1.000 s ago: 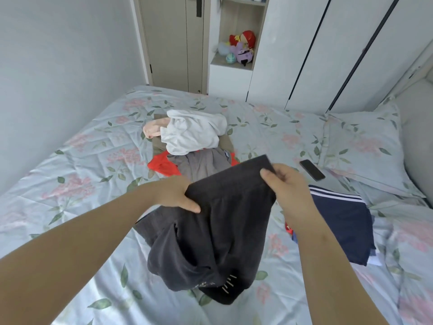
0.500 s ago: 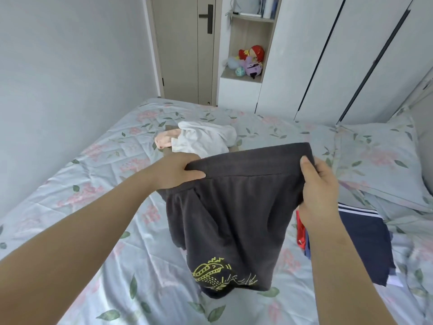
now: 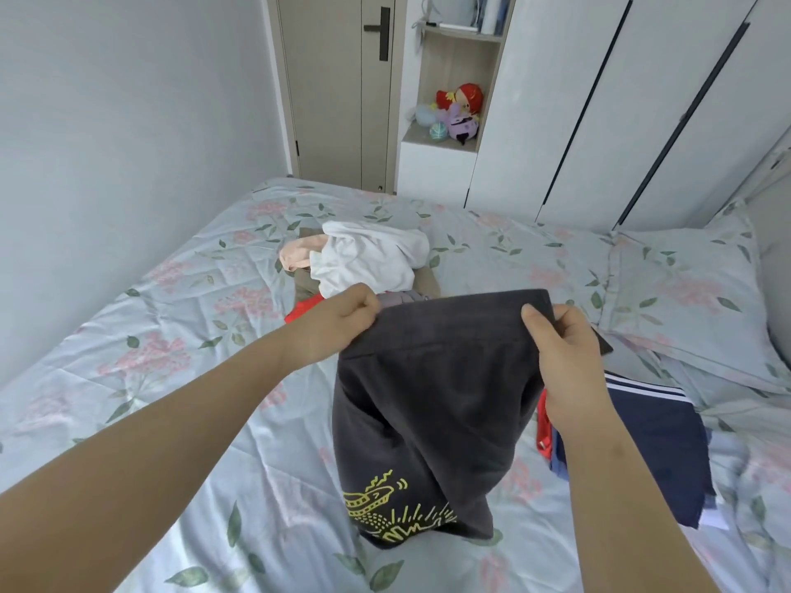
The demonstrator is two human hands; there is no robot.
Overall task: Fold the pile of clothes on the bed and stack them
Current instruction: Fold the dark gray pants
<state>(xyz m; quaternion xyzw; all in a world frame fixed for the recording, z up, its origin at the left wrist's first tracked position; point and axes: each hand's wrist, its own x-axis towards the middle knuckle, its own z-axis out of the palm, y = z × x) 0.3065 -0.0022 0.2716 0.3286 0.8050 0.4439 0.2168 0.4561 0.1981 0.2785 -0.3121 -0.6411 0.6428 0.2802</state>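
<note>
Pale grey wall (image 3: pixel 128 122) at ten o'clock, beige door (image 3: pixel 334 100) at twelve, open shelf niche (image 3: pixel 453 74) beside it, white wardrobe (image 3: pixel 599 100) at one.

Counted on my bed (image 3: pixel 171 336): two hands, one pair of shorts, one pile, one stack, one pillow.
My left hand (image 3: pixel 342 318) and right hand (image 3: pixel 565 348) make two; one dark grey shorts (image 3: pixel 436 400); the unfolded pile (image 3: pixel 368 258) shows perhaps five garments, though they overlap; the folded stack (image 3: pixel 659 430) shows two pieces, navy over red; one pillow (image 3: pixel 685 288).

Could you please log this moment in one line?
dark grey yellow-printed shorts: held up | left hand: grips waistband | right hand: grips waistband
</note>
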